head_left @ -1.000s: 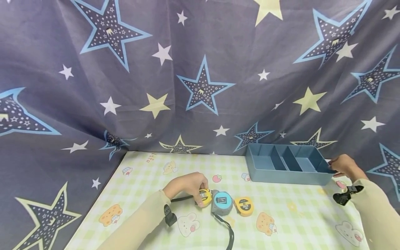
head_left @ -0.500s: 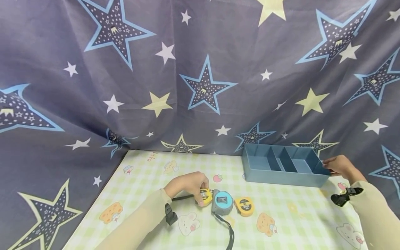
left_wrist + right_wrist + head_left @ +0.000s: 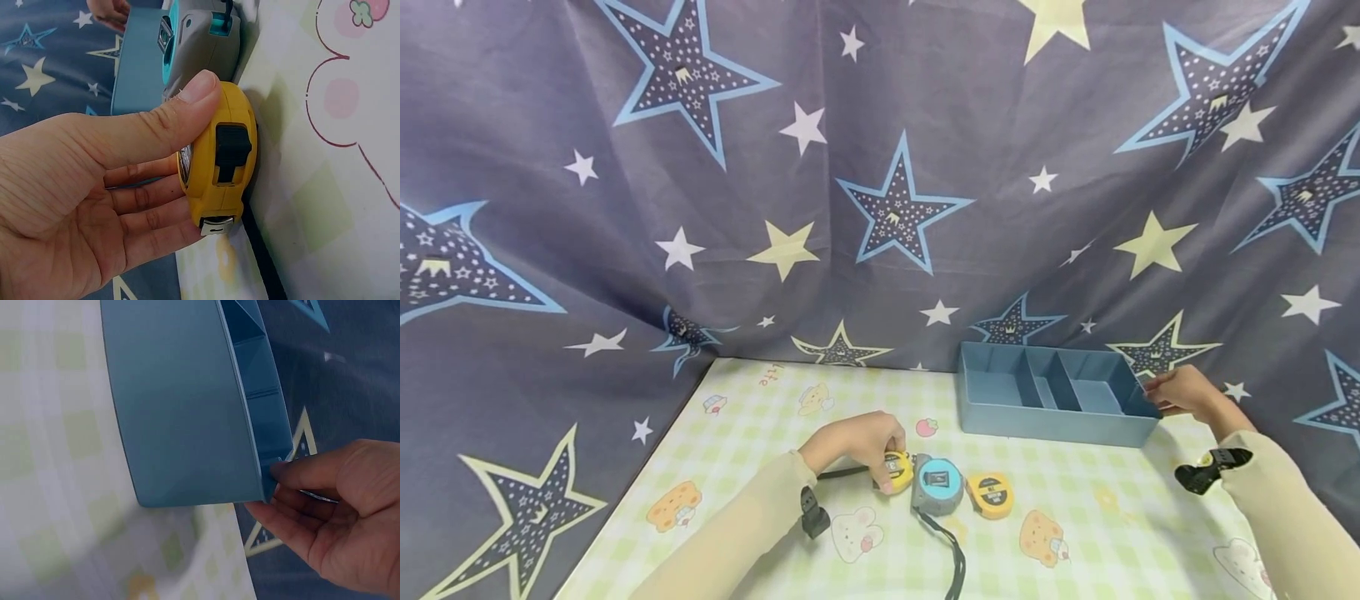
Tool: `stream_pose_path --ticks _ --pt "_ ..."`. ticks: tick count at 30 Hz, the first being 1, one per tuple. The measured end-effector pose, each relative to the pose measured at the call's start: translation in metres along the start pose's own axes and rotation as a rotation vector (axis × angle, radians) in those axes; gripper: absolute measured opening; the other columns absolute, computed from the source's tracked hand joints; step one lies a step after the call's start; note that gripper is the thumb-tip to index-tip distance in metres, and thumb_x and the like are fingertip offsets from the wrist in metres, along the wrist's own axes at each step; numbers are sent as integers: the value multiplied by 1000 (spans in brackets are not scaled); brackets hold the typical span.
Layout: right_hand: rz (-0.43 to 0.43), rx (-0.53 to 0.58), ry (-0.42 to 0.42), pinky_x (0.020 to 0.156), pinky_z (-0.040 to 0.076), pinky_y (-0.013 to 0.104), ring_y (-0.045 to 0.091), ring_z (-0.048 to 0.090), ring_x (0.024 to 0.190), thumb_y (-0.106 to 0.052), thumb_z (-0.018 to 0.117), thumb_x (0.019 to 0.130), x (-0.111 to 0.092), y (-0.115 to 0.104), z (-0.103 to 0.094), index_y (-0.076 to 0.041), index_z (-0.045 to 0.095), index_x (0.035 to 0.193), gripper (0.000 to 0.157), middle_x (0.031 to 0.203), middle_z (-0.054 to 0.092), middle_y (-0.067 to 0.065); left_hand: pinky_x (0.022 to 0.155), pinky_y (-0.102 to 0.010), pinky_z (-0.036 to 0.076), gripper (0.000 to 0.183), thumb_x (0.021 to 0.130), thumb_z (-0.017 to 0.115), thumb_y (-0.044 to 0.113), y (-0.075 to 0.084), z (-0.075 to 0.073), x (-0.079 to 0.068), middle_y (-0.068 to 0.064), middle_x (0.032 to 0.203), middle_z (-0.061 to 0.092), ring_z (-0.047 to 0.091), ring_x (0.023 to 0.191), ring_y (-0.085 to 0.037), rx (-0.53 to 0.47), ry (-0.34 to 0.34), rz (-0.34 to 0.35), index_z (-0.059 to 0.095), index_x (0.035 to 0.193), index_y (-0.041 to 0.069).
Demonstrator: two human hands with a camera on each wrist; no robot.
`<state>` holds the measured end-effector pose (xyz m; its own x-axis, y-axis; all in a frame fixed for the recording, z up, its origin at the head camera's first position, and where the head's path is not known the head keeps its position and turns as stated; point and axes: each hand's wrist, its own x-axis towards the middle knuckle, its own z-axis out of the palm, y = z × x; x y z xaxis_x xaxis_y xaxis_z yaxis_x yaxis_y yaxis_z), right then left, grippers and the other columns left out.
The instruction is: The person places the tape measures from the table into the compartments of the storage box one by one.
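My left hand (image 3: 863, 442) holds a small yellow tape measure (image 3: 226, 134) on the table, thumb on one face and fingers behind it; a black strap trails from it. Touching or very near it on the right is a grey tape measure with a turquoise face (image 3: 939, 486) and a black wrist cord. Right of that lies a yellow-orange tape measure (image 3: 991, 495). At the back right, my right hand (image 3: 1187, 392) pinches the right end wall of a blue divided box (image 3: 1056, 423), thumb inside the rim (image 3: 275, 472), fingers outside. Nothing shows in its compartments.
A checked, cartoon-printed cloth (image 3: 790, 550) covers the table. Behind and to the left hangs a dark curtain with stars (image 3: 722, 192), close to the box's back side. Both wrists wear black straps (image 3: 1213, 469).
The blue box has slid left along the back of the table, with my right hand on its end. My left hand stays on the yellow tape measure. The view has shifted slightly.
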<state>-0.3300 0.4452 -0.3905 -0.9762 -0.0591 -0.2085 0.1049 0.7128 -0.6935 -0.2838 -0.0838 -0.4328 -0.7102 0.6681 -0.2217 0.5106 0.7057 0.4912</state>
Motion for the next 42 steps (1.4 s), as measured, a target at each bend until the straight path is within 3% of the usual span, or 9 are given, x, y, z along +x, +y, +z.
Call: stream_pose_path --ticks 4,6,12,23,28,33,39,42 --pt "-19 20 -3 75 63 39 16 69 79 6 61 89 2 -8 12 28 53 123 41 96 76 20 72 -21 50 46 61 98 13 0 0 1 6 79 64 54 73 -6 -9 -2 -22 74 100 6" --pt "-21 25 -6 75 63 39 16 69 79 7 61 89 3 -12 16 27 54 123 40 95 76 19 73 -22 52 46 61 98 13 -1 1 1 5 82 67 55 74 -6 -11 -1 -23 74 99 6" --pt "-43 34 -7 74 63 40 20 71 80 7 61 89 6 -27 27 29 53 120 38 94 76 21 63 -21 45 41 61 98 11 -2 2 2 5 72 60 46 66 -7 -22 4 -9 73 94 7" --pt "-85 79 -36 75 63 39 22 73 80 6 64 91 8 -45 48 32 52 119 40 92 75 21 73 -22 51 46 60 99 14 -1 1 4 8 81 65 53 73 -5 22 -2 -23 74 99 8" --pt "-108 122 -56 73 63 37 17 72 75 7 65 90 8 -53 59 32 52 119 40 89 76 19 70 -21 49 47 60 99 14 -2 1 6 7 77 62 49 70 -6 24 -3 -21 74 100 7" --pt "-129 131 -55 75 63 39 20 74 76 7 67 90 8 -64 72 31 53 120 41 98 74 30 68 -20 47 48 60 99 13 -2 1 7 7 75 60 46 69 -6 27 3 -13 75 101 5" --pt "-131 119 -67 81 62 44 29 76 85 3 67 92 9 -75 84 28 54 124 43 109 70 35 59 -20 36 42 60 99 12 -1 1 6 7 65 47 39 62 -7 5 1 2 74 93 7" --pt "-132 119 -68 85 61 47 36 76 90 2 68 93 9 -81 89 27 54 125 43 113 68 37 57 -20 36 42 59 99 12 0 0 6 8 65 48 39 62 -7 14 4 7 73 92 7"
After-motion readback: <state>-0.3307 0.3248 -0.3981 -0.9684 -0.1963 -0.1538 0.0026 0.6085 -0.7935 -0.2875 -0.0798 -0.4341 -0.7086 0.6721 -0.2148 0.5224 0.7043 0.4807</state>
